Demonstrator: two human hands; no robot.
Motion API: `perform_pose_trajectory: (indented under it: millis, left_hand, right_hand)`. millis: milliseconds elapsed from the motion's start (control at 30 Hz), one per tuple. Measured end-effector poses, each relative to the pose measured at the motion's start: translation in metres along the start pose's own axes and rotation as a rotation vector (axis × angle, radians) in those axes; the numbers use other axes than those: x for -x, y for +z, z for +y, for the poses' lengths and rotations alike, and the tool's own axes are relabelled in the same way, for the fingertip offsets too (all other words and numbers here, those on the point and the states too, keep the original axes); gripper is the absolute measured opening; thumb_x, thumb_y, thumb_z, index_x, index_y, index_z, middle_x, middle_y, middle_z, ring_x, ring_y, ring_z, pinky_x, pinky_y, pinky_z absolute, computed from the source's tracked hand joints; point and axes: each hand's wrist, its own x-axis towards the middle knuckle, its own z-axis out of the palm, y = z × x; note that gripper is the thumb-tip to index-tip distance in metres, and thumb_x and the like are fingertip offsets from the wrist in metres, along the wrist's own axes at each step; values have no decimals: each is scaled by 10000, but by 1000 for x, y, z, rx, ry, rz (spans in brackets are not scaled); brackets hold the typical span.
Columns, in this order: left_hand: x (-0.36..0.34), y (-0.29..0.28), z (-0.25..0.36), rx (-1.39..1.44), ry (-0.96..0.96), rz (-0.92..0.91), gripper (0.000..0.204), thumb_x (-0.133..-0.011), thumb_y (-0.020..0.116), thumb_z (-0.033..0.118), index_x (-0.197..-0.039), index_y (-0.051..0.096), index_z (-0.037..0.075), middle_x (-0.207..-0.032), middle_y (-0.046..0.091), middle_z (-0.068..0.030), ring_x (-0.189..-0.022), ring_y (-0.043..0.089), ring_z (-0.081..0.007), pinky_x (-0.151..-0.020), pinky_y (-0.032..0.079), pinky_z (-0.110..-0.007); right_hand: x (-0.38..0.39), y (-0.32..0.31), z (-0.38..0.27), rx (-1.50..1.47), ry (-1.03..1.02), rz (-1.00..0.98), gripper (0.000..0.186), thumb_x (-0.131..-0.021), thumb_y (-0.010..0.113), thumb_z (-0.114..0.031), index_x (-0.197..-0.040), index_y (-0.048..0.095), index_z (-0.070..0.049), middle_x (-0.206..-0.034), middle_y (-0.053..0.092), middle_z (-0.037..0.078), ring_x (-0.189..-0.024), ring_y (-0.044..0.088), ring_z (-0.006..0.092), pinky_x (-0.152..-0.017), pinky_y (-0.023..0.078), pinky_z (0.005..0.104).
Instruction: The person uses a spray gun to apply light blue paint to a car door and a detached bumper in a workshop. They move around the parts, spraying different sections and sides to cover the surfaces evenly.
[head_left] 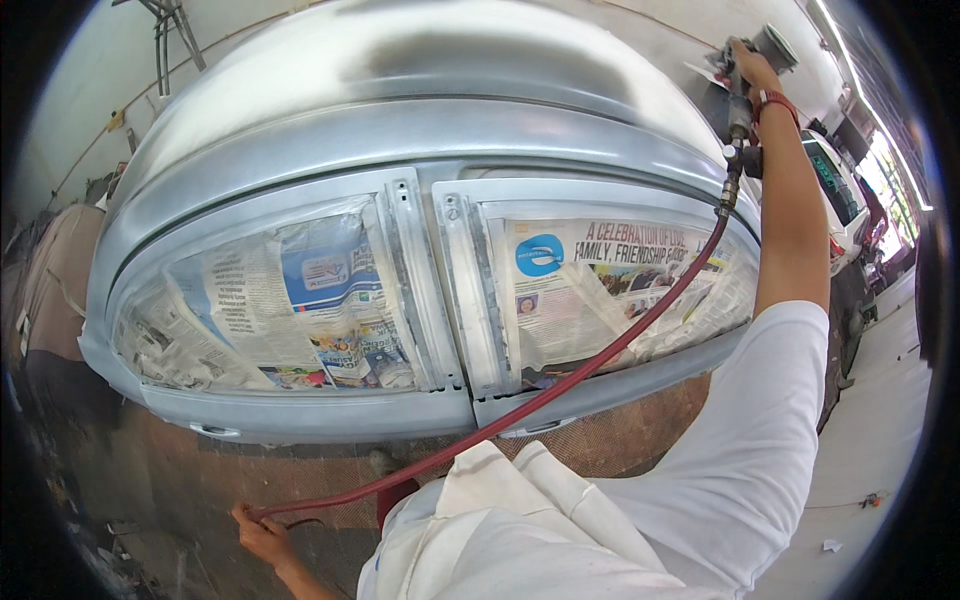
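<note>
**Head view: spray gun held over a masked car body**

Nearest the camera, the person's white shirt (560, 530) fills the lower edge. At lower left, the left hand (262, 535) is curled shut around the red air hose (560, 380), pinching it low beside the body. The hose runs up and to the right from this hand, crossing in front of the car's side, to the base of the spray gun (745, 85). The right hand (752, 75), at the end of the raised right arm, is wrapped closed on the gun's grip, holding it just above the roof edge at upper right. A red band sits on that wrist. Beyond the hose stands the silver-grey car body (400, 130), its two side windows covered with newspaper (300, 300). Farther off, at the right, a white car (835, 190) is parked on a pale floor.
</note>
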Motion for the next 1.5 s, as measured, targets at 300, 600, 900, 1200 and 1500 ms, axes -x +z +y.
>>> perform_pose_trajectory:
  millis: [300, 600, 900, 1200, 1500]
  left_hand:
    - [-5, 14, 16, 43, 150, -6, 264, -855, 520, 113, -1082, 564, -14, -751, 602, -182, -610, 613, -355, -580, 512, -413]
    - [-6, 29, -108, 105, -14, 2, 236, -865, 507, 14, -1093, 550, -29, -756, 635, -178, -613, 629, -350, -589, 520, -380]
    - [5, 0, -346, 46, -406, 24, 194, -970, 538, 24, -1161, 534, -9, -899, 739, -226, -793, 764, -352, -646, 570, -397]
    - [40, -57, -472, -133, -633, 33, 201, -1018, 549, 77, -1202, 535, -4, -953, 752, -230, -832, 766, -379, -647, 572, -460]
    - [73, -72, -500, -229, -868, -53, 226, -1031, 533, 95, -1230, 510, -10, -1004, 743, -267, -906, 748, -440, -679, 549, -516]
  right_hand:
    - [-26, -86, 82, 487, -65, 183, 564, -1043, 542, -474, -917, 648, 66, -760, 676, 175, -575, 690, 283, -480, 558, 401]
    - [146, 108, -93, 119, -149, -215, 568, -1034, 551, -522, -1058, 681, 31, -828, 727, 165, -651, 719, 232, -482, 543, 304]
    - [336, 440, -328, 52, -241, -423, 475, -1049, 513, -415, -1152, 578, 44, -953, 733, 213, -716, 744, 245, -504, 570, 300]
    - [510, 699, -484, -154, -285, -650, 398, -1065, 469, -300, -1074, 619, 68, -895, 705, 220, -645, 714, 318, -504, 637, 407]
    - [640, 845, -549, -156, -347, -884, 380, -1088, 492, -337, -1085, 595, 28, -832, 686, 188, -631, 711, 322, -491, 635, 425]
